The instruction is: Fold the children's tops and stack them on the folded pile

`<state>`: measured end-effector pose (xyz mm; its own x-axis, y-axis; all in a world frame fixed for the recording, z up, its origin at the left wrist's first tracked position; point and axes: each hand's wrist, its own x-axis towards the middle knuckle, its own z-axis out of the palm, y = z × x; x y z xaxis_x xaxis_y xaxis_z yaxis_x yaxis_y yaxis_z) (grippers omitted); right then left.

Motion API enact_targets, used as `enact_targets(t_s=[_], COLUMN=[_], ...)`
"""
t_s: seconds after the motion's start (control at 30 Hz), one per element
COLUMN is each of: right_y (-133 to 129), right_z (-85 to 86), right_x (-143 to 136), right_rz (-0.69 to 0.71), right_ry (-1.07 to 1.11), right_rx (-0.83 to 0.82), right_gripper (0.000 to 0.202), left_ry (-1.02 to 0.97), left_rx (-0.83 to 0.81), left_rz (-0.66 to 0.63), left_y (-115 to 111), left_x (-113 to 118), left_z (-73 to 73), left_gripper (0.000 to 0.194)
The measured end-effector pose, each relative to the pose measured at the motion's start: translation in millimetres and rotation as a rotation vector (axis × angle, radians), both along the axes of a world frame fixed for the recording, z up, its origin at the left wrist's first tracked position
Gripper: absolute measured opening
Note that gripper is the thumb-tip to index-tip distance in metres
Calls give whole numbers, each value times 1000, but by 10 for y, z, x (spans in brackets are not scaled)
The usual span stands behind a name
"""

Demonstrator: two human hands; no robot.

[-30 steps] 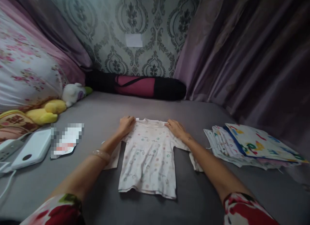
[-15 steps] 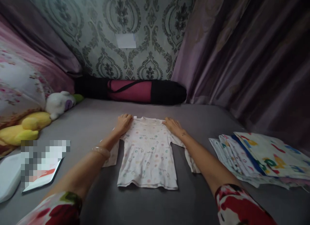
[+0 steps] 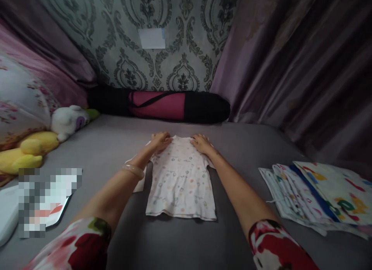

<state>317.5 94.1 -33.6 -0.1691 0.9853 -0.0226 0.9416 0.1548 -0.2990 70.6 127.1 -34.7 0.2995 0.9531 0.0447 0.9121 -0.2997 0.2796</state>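
Note:
A small white long-sleeved shirt [image 3: 181, 181] with a pale print lies spread on the grey bed cover, its collar away from me. My left hand [image 3: 161, 141] is at its left shoulder, fingers curled onto the cloth by the collar. My right hand [image 3: 202, 143] closes on the other shoulder in the same way, thumb towards the neckline. Both hands cover the shoulder seams. Part of the left sleeve [image 3: 140, 184] shows beside my forearm, while most of the right sleeve is hidden under my right arm.
Folded printed clothes [image 3: 314, 196] are stacked at the right. At the left lie a yellow plush toy [image 3: 31, 150], a white plush toy [image 3: 68, 121] and a partly blurred flat item [image 3: 55, 208]. A black and pink long bag [image 3: 159, 105] rests along the wall.
Both hands have moved inward along the shoulders, closer to the collar. The sleeves show less beside my arms. The view has tipped slightly downward.

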Motion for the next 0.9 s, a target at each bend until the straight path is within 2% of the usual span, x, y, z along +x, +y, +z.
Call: enact_targets(t_s=[0.13, 0.27, 0.37, 0.43, 0.5, 0.57, 0.67, 0.73, 0.8, 0.9], right_y=[-48, -76, -84, -176, -402, -747, -1317, -1608, -1783, -1844], right_z=[-77, -153, -74, 27, 121, 186, 239, 254, 247, 191], right_x=[-108, -179, -40, 228, 602, 980, 1334, 1367, 1280, 1103], right_rz=[-61, -113, -95, -145, -213, -244, -341, -388, -399, -367], right_ry=[-45, -47, 44, 115, 164, 196, 161, 148, 122, 112], right_rx=[110, 185, 142, 124, 102, 33, -158, -281, -317, -218], right_gripper=[33, 36, 39, 38, 33, 33, 43, 46, 44, 41], left_ry=[-14, 19, 51, 52, 48, 32, -20, -71, -142, -324], left_rx=[33, 170, 321, 368, 375, 366, 307, 247, 192, 160], left_rz=[67, 172, 113, 15, -66, -121, -275, -414, -512, -493], left_y=[-16, -96, -155, -184, -207, -229, -269, -311, -373, -482], left_x=[165, 234, 247, 260, 303, 403, 693, 956, 1217, 1491], left_z=[-98, -236, -250, -200, -118, -31, 55, 52, -13, -195], left_gripper=[33, 36, 37, 35, 35, 33, 33, 34, 34, 33])
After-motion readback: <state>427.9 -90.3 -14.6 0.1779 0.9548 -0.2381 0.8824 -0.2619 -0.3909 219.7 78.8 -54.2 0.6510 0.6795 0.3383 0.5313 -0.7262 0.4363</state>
